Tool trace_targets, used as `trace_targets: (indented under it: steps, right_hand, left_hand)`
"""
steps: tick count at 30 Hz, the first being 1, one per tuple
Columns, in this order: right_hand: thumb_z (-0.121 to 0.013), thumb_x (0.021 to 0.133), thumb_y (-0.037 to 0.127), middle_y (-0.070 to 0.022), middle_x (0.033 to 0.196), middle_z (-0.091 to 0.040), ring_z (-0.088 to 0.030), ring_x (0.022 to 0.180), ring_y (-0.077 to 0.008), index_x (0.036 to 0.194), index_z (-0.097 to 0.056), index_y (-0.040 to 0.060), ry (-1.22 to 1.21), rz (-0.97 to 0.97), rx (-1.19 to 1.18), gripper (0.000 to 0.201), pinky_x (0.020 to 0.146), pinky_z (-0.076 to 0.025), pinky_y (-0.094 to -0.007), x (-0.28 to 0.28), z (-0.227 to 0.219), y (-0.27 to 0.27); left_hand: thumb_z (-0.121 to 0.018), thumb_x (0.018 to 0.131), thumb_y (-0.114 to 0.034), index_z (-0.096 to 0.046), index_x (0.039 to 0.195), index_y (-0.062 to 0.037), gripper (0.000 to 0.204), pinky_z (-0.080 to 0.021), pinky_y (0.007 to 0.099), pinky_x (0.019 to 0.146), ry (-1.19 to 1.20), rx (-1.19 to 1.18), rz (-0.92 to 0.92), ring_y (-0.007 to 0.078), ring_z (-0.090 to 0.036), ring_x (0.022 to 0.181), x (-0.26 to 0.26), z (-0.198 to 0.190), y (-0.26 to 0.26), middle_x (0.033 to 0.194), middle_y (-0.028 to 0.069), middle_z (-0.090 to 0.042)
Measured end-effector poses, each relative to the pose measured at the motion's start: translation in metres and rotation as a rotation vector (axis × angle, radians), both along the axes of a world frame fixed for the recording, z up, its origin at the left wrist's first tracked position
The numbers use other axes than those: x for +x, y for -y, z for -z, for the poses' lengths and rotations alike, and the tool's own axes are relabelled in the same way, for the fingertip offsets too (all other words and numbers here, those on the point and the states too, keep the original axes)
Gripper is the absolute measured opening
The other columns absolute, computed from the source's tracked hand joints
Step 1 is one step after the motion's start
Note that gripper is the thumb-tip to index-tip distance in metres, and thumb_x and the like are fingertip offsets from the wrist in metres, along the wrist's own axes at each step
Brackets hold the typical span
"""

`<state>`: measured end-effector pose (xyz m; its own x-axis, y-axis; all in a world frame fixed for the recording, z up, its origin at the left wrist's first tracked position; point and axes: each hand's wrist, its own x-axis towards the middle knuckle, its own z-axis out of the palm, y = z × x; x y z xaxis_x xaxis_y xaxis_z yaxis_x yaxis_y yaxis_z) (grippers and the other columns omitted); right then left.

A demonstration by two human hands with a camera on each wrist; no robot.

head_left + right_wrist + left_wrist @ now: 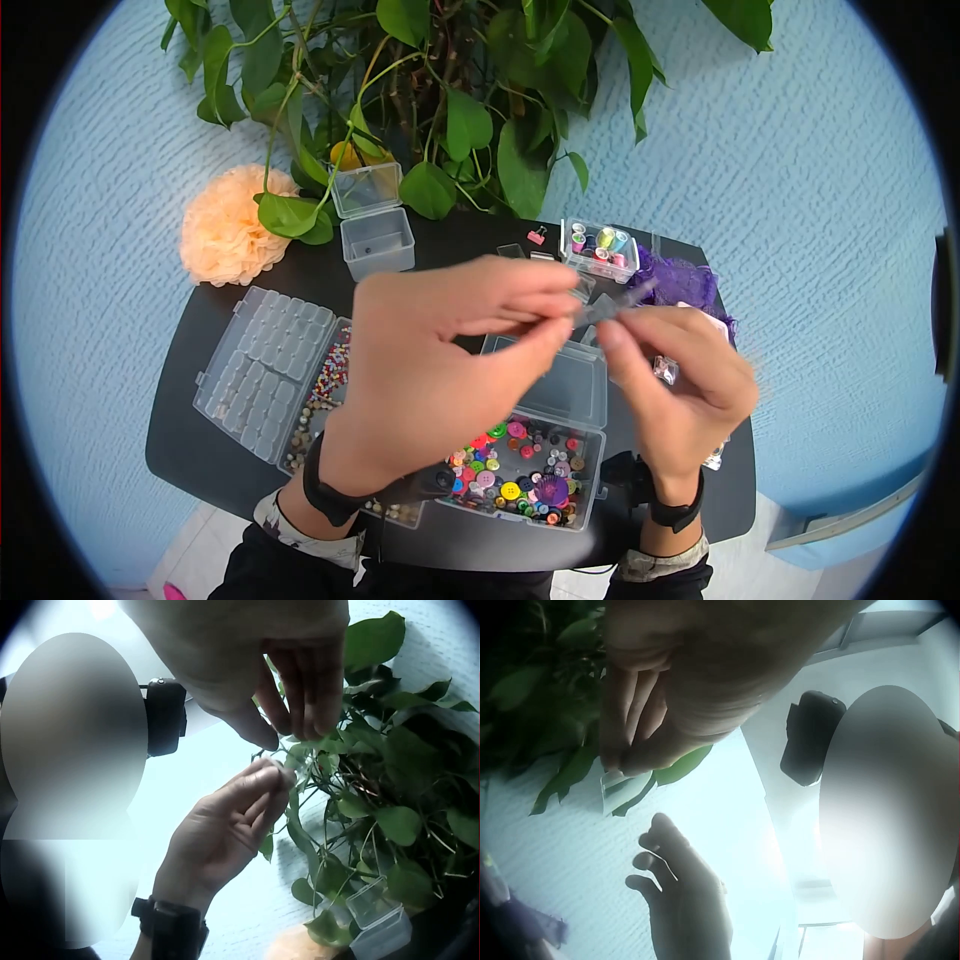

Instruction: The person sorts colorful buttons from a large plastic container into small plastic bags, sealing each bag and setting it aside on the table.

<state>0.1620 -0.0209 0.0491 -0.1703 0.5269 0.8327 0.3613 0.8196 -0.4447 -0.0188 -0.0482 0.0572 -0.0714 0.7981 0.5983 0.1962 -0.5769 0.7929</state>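
Observation:
My left hand (425, 350) is raised over the table and pinches a small clear plastic bag (615, 793) between thumb and fingertips. In the left wrist view the bag hangs as a thin see-through sheet with straight edges; its top is hidden by the fingers. Close beside it, my right hand (690, 380) is held up with thumb and fingers apart. The right wrist view shows a gap between the right fingertips and the left hand's pinch. Below both hands lies an open clear box of colourful buttons (510, 490), its lid tilted back.
A divided bead box (265, 370) lies open at left, partly behind the left arm. At the back stand a small clear box (378, 245) and a box of thread spools (600, 248). Purple mesh (680, 282) sits at right. Plant leaves (430, 190) hang over the back edge.

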Motion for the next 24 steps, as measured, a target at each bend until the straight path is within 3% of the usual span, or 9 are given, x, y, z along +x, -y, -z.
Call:
trace_targets:
  steps: [4,10,24]
  right_hand:
    - [-0.080,0.074,-0.004,-0.0151,0.088,-0.073,-0.071,0.073,-0.0174,0.091,-0.073,-0.0052,0.007,-0.042,-0.071,0.018,0.065,-0.056,-0.0252,-0.007,0.006,-0.002]
    - [-0.079,0.074,-0.003,-0.0148,0.087,-0.074,-0.074,0.076,-0.0201,0.091,-0.073,-0.0045,0.086,-0.070,0.008,0.018,0.068,-0.058,-0.0263,-0.006,0.007,-0.006]
    - [-0.075,0.073,-0.003,-0.0140,0.082,-0.073,-0.073,0.068,-0.0218,0.086,-0.072,-0.0047,0.147,-0.079,0.092,0.013,0.061,-0.057,-0.0256,-0.006,0.007,-0.008]
  left_hand:
    - [-0.074,0.079,0.008,-0.070,0.108,0.0044,0.030,-0.059,0.0263,0.079,-0.180,0.175,-0.047,0.0165,-0.074,0.085,-0.001,0.009,-0.005,0.091,0.0141,-0.075]
    - [-0.074,0.079,0.008,-0.070,0.108,0.0031,0.030,-0.059,0.0262,0.078,-0.225,0.162,-0.069,0.0166,-0.074,0.085,-0.001,0.008,-0.004,0.091,0.0140,-0.075]
    - [-0.073,0.078,0.009,-0.068,0.111,0.0053,0.033,-0.059,0.0257,0.078,-0.178,0.164,-0.054,0.0161,-0.074,0.085,0.000,0.010,-0.002,0.091,0.0144,-0.075]
